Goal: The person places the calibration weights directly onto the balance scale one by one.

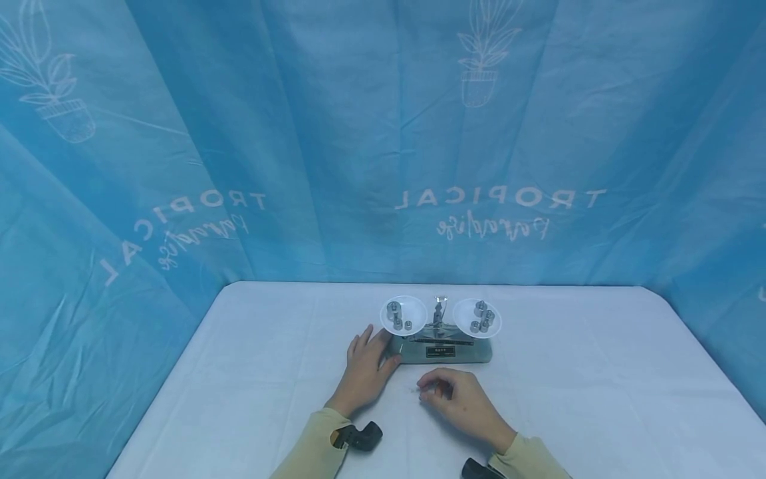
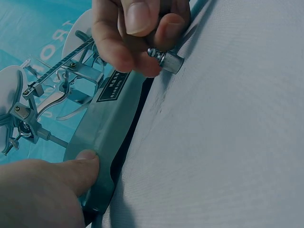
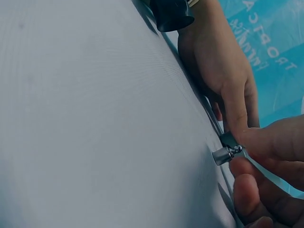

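Note:
A balance scale [image 1: 445, 354] with a green base and two white pans stands on the table. My left hand [image 1: 363, 372] rests at the base's left end, its thumb [image 2: 84, 166] on the front of the base and its other fingers extended along the side. Just in front of the base, my right hand [image 1: 461, 402] pinches a small metal weight [image 2: 170, 61] by its knob at the fingertips. The same weight [image 3: 222, 156] shows close to the white cloth in the right wrist view. Several metal weights lie on the left pan [image 1: 419, 320], and several more on the right pan [image 1: 462, 318].
White cloth [image 1: 287, 399] covers the table around the scale. Behind and at the sides hang blue printed curtains [image 1: 335, 133]. A black wrist camera [image 1: 365, 437] sits on the left forearm, another [image 1: 479, 469] on the right.

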Available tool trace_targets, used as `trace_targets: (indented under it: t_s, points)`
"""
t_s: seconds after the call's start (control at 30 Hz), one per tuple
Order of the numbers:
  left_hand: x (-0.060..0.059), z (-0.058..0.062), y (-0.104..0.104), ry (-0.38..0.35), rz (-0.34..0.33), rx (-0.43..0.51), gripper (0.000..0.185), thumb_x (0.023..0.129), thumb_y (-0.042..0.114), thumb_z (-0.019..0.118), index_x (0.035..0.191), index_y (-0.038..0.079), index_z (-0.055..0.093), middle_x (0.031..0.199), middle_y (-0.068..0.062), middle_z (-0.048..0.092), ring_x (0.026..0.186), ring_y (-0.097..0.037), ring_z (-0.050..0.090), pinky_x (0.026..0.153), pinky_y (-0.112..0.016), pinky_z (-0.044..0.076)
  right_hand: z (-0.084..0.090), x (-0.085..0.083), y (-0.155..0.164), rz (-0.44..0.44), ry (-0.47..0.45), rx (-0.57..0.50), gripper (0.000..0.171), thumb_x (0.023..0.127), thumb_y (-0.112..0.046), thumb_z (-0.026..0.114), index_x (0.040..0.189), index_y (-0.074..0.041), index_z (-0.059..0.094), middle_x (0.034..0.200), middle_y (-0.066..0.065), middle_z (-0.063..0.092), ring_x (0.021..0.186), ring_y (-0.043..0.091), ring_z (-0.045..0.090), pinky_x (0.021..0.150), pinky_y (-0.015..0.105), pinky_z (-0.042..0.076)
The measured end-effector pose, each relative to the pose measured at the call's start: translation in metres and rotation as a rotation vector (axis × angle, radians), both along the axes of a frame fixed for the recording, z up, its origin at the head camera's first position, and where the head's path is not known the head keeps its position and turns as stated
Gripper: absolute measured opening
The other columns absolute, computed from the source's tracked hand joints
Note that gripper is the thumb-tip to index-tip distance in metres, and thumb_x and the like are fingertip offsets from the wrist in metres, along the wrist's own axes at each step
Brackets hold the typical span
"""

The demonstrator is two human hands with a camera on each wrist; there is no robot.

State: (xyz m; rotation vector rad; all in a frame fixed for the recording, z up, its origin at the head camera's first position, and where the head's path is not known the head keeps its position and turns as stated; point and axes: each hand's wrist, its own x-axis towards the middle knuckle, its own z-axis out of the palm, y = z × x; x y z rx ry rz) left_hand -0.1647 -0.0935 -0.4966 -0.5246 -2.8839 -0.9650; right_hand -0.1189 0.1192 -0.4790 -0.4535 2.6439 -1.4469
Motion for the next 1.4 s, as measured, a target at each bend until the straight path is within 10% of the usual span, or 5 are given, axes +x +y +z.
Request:
trace_targets:
  t_s: [1.4]
  points:
    - [-0.0004,0.0016,0.0000,-0.010,-0.007,0.014,0.059,0.103,0.033,0.053,0.155,0.008,0.039,0.157,-0.011,0.042,0.151,-0.041,0.018,0.121,-0.064,0.007,-0.0073,-0.0012,0.0030,0.031,0.064,0.087,0.006,0.089,-0.023,0.075,0.095,-0.024,0.076,0.082,-0.018,0.063,0.070,0.001,0.052,0.064,0.023,0.047]
